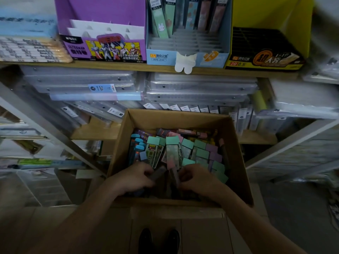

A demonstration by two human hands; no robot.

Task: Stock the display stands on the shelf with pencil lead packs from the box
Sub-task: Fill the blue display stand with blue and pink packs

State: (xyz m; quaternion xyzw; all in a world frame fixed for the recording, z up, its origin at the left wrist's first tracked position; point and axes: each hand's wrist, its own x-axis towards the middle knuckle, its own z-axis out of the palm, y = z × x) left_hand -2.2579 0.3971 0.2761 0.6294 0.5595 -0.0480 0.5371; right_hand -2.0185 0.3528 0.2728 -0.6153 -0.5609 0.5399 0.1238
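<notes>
Left grip (136, 177) sits low inside the cardboard box (236, 153), fingers curled round a slim dark grey pack (159, 173) whose long axis slants up and to the right, its far end aimed at the heap. Just beside it, the right grip (197, 178) has its fingers curled against a narrow pink pack (174, 172) that stands nearly upright, long axis running away from the person; blur hides the exact hold. Beyond both grips the box holds loose pencil lead packs (183, 149), flat rectangular plastic cases with mint, lilac, pink and blue caps, most leaning on end with caps uppermost, a few lying crosswise at the back. Above, on the wooden shelf (128, 66), three cardboard stands sit side by side: a purple stand (102, 13) with white stepped inserts and a glossy printed front, a pale blue stand (187, 56) with grey stepped tiers and a back row of upright packs (159, 17), long axes vertical, and a yellow-and-black stand (266, 60) fitted with a black grid tray. Under the shelf lie stacked clear plastic cases (200, 88).
</notes>
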